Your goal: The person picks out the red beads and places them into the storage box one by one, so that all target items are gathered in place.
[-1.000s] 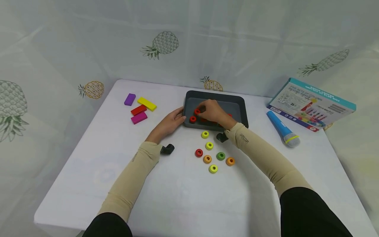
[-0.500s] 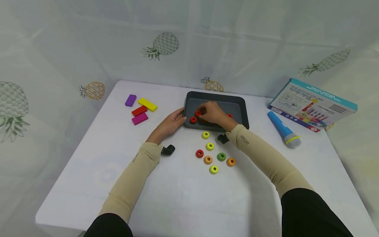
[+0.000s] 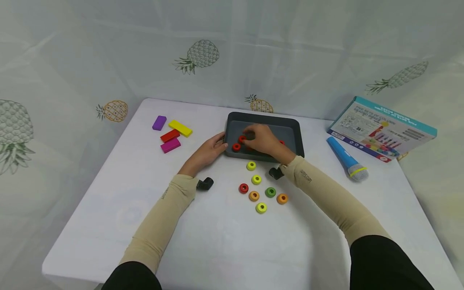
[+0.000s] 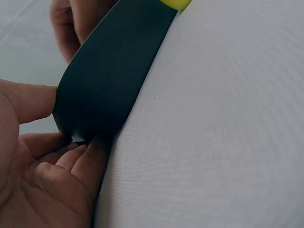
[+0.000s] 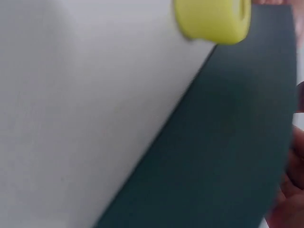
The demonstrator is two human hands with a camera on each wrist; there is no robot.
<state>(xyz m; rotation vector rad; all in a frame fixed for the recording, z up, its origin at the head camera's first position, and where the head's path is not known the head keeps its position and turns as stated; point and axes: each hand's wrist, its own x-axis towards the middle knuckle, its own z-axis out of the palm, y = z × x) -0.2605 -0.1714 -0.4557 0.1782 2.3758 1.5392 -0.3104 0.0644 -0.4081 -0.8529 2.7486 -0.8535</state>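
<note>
My left hand (image 3: 208,151) holds the near left corner of a dark grey tray (image 3: 288,129). In the left wrist view its thumb and fingers bracket the tray's wall (image 4: 109,76). Inside the tray, my right hand (image 3: 264,140) has thumb and index finger at a small red ring (image 3: 241,139), pinching it near the left side. Another red ring (image 3: 236,147) lies just in front of that one. More red shows beneath and beyond the hand, partly hidden, including a piece (image 3: 282,142) by the wrist. The right wrist view shows mostly tray wall and blurred fingers at the right edge.
In front of the tray lie several loose rings: yellow (image 3: 251,165), red (image 3: 243,188), orange (image 3: 282,198) and green (image 3: 270,192). Purple (image 3: 159,123), yellow, red and pink blocks lie left. A blue toy microphone (image 3: 346,158) and a printed box (image 3: 382,129) stand right.
My right wrist and forearm have shifted slightly right and toward me, while the fingertips stay by the red ring. The left hand and the tray keep their places.
</note>
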